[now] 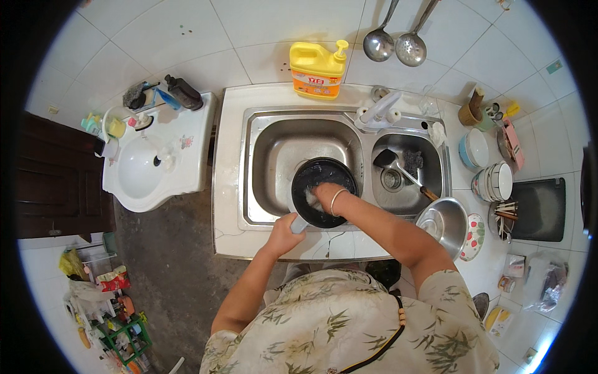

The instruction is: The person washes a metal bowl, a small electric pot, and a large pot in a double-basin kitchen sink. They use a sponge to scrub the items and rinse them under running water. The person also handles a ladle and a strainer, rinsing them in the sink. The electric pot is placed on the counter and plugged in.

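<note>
A dark frying pan (324,173) is tilted over the front right of the large sink basin (274,143). My left hand (284,235) is wrapped round its pale grey handle (299,225) at the counter's front edge. Inside the pan, my right hand (330,196) presses a whitish wad (311,198) against the bottom; its exact kind I cannot tell. A bracelet circles that wrist, and the fingertips are partly hidden. In the small basin to the right lie a spatula (390,159) with a wooden handle end and a dark grey scouring pad (412,161).
A white faucet (377,115) stands behind the basins, beside a yellow detergent jug (316,70). Against the small basin's right front leans a steel bowl (443,225). Stacked bowls (498,181) line the right counter. Two ladles (379,45) hang on the wall. A white washbasin (137,171) is left.
</note>
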{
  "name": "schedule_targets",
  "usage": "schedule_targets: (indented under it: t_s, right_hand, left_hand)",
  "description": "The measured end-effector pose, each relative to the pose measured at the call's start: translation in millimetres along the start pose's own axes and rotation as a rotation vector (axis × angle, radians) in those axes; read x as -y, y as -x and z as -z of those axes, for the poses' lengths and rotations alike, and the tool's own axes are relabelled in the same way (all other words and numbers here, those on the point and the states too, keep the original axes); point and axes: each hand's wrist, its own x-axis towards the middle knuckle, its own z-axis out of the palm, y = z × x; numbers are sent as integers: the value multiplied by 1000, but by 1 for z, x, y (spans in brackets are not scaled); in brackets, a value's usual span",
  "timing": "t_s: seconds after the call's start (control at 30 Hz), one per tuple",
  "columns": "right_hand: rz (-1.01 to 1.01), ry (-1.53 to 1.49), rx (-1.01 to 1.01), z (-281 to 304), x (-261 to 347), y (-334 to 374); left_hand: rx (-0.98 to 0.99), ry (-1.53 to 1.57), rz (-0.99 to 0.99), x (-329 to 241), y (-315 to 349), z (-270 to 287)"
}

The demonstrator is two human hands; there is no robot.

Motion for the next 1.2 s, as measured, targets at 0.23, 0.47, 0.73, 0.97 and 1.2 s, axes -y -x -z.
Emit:
schedule_targets:
  t_s: [0.23,0.47,0.73,0.97,1.2]
  right_hand:
    - [-10,130,-431,7,-14,4]
    - [17,254,-196,-3,-19,8]
    - [90,179,52,-1,-1,14]
    - [-30,165,9,10,6,13]
    - [-69,187,-81,5,-1,6]
  left_hand:
    - [24,-21,-8,4,2,-1]
    - [16,3,0,3,3,-1]
    - [4,30,22,-4,-1,1]
    - [8,30,36,-3,0,1]
    - [24,17,40,-4,1,4]
